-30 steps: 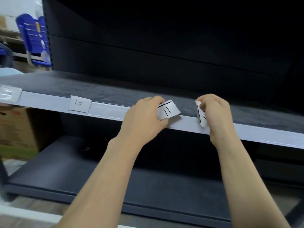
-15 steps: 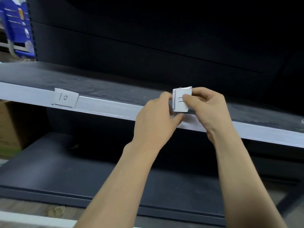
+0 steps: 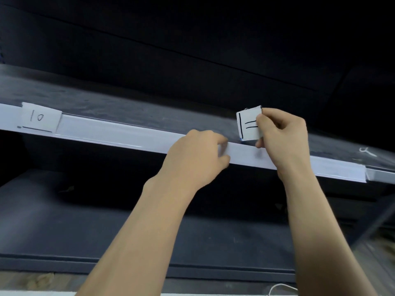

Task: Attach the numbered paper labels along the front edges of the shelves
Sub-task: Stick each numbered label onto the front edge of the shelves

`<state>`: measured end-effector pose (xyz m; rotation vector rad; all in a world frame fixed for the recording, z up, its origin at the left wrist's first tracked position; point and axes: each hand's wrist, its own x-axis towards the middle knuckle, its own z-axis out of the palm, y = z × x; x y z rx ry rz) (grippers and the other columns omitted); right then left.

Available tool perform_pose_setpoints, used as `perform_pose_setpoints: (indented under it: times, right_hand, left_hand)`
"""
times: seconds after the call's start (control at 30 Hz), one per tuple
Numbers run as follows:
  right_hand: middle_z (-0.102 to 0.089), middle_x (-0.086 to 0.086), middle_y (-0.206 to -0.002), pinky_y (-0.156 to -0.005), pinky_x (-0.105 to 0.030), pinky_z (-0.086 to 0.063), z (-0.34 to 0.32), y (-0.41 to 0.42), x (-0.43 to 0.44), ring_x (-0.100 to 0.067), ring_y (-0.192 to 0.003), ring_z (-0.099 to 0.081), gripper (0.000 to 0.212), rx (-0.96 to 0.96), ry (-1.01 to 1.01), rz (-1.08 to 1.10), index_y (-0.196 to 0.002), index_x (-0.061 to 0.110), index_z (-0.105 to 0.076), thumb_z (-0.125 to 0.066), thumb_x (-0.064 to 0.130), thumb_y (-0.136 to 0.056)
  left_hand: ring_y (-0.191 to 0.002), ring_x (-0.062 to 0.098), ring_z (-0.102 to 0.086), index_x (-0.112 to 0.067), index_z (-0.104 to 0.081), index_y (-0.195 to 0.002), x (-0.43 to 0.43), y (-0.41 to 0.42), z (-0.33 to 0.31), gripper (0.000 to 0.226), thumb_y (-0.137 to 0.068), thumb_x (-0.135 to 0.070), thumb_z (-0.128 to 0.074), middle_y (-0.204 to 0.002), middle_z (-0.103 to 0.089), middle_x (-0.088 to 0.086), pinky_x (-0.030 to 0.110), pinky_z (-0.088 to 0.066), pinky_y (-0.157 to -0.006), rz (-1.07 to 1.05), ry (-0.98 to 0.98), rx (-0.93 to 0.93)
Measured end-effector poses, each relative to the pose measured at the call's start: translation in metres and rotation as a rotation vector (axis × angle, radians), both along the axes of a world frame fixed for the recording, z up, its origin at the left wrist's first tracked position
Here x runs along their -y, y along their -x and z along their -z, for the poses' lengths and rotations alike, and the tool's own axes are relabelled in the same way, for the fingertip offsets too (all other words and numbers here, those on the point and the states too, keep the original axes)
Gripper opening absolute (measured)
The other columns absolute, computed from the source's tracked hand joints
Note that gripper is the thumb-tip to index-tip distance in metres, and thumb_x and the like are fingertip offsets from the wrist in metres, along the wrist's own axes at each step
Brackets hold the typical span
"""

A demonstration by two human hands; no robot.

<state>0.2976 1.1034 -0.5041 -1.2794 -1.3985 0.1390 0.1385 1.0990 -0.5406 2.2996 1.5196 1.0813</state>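
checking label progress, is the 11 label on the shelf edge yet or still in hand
Still in hand: the right hand pinches the 11 label, turned sideways, above the white edge strip. The 10 label is attached.

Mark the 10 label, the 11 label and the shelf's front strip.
10 label (image 3: 40, 117): head view, middle of the paper.
11 label (image 3: 248, 124): head view, exposed paper left of the fingers.
front strip (image 3: 119, 133): head view, bare stretch between the labels.

Looking at a dark upper shelf (image 3: 132, 112) running left to right, dusty and smudged on top. Carrying a pale strip (image 3: 119, 131) along its front edge. Wearing a paper label marked 10 (image 3: 39, 118) on that strip at far left. Showing a small white scrawl (image 3: 366, 151) on the top at far right. Sitting above a dark lower shelf (image 3: 64, 231).
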Motion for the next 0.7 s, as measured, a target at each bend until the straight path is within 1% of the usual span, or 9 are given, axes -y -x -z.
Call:
perform_pose_setpoints:
  times: [0.07, 0.17, 0.23, 0.37, 0.43, 0.5, 0.53, 0.6, 0.7]
  right_hand:
    - [-0.071, 0.002, -0.079, -0.06, -0.035, -0.053, 0.002, -0.001, -0.001, -0.014, -0.052, -0.06, 0.021, 0.033, 0.028, -0.036, -0.086, 0.024, -0.073, -0.052, 0.02, -0.088]
    - [-0.068, 0.003, -0.073, -0.059, -0.031, -0.049, 0.005, -0.001, -0.003, -0.012, -0.056, -0.056, 0.021, 0.105, 0.069, -0.099, -0.084, 0.027, -0.072, -0.052, 0.022, -0.09]
    - [-0.065, 0.002, -0.072, -0.062, -0.038, -0.048, 0.006, 0.001, -0.006, -0.013, -0.06, -0.053, 0.021, 0.166, 0.067, -0.101, -0.083, 0.029, -0.071, -0.052, 0.025, -0.089]
    - [-0.067, 0.004, -0.075, -0.067, -0.044, -0.052, 0.003, 0.005, -0.005, -0.011, -0.064, -0.054, 0.021, 0.15, 0.021, -0.13, -0.087, 0.03, -0.072, -0.052, 0.024, -0.09]
    - [-0.068, 0.014, -0.079, -0.075, -0.043, -0.053, 0.002, 0.007, -0.005, -0.009, -0.074, -0.06, 0.021, 0.24, 0.091, -0.137, -0.087, 0.035, -0.071, -0.052, 0.027, -0.089]
    - [-0.068, 0.017, -0.085, -0.08, -0.04, -0.053, 0.002, 0.01, -0.005, -0.009, -0.086, -0.061, 0.022, 0.418, 0.195, -0.094, -0.086, 0.042, -0.07, -0.051, 0.031, -0.088]
    - [-0.066, 0.016, -0.085, -0.079, -0.038, -0.052, 0.002, 0.011, -0.004, -0.01, -0.088, -0.06, 0.022, 0.504, 0.234, -0.063, -0.084, 0.043, -0.069, -0.051, 0.032, -0.089]
    - [-0.063, 0.014, -0.081, -0.076, -0.034, -0.05, -0.001, 0.014, -0.001, -0.01, -0.088, -0.058, 0.022, 0.609, 0.27, -0.024, -0.084, 0.045, -0.068, -0.05, 0.036, -0.091]
    - [-0.063, 0.015, -0.082, -0.073, -0.032, -0.048, -0.006, 0.017, 0.003, -0.01, -0.086, -0.057, 0.023, 0.664, 0.286, -0.007, -0.085, 0.049, -0.069, -0.049, 0.039, -0.093]
  left_hand:
    - [-0.091, 0.023, -0.061, -0.039, -0.064, -0.111, 0.001, -0.001, -0.003, 0.027, -0.085, -0.041, -0.059, -0.097, -0.067, 0.0, 0.038, -0.054, -0.078, 0.005, 0.013, 0.019]
    - [-0.09, 0.021, -0.062, -0.04, -0.066, -0.112, 0.002, -0.001, -0.008, 0.027, -0.087, -0.041, -0.057, -0.098, -0.068, -0.001, 0.038, -0.054, -0.078, 0.006, 0.018, 0.035]
    - [-0.087, 0.019, -0.063, -0.039, -0.067, -0.112, 0.002, 0.0, -0.01, 0.027, -0.087, -0.04, -0.057, -0.095, -0.068, -0.002, 0.037, -0.055, -0.078, 0.019, 0.021, 0.046]
    - [-0.081, 0.017, -0.063, -0.038, -0.069, -0.108, 0.006, 0.004, -0.012, 0.023, -0.088, -0.039, -0.057, -0.087, -0.07, -0.003, 0.035, -0.055, -0.073, 0.047, 0.027, 0.053]
    - [-0.077, 0.018, -0.062, -0.038, -0.071, -0.104, 0.007, 0.004, -0.013, 0.021, -0.088, -0.038, -0.057, -0.082, -0.069, -0.002, 0.036, -0.055, -0.07, 0.06, 0.033, 0.058]
    - [-0.071, 0.016, -0.06, -0.037, -0.072, -0.103, 0.006, 0.004, -0.013, 0.022, -0.087, -0.037, -0.057, -0.077, -0.068, -0.002, 0.032, -0.053, -0.066, 0.067, 0.037, 0.06]
    - [-0.065, 0.015, -0.057, -0.037, -0.072, -0.101, 0.006, 0.004, -0.012, 0.021, -0.086, -0.036, -0.057, -0.073, -0.066, -0.002, 0.031, -0.051, -0.062, 0.071, 0.034, 0.063]
    - [-0.057, 0.018, -0.052, -0.035, -0.073, -0.098, 0.006, 0.004, -0.012, 0.021, -0.086, -0.034, -0.056, -0.066, -0.065, 0.001, 0.031, -0.047, -0.057, 0.079, 0.03, 0.068]
    - [-0.058, 0.02, -0.053, -0.036, -0.073, -0.1, 0.006, 0.004, -0.013, 0.023, -0.085, -0.03, -0.056, -0.065, -0.063, 0.002, 0.03, -0.045, -0.055, 0.089, 0.038, 0.071]
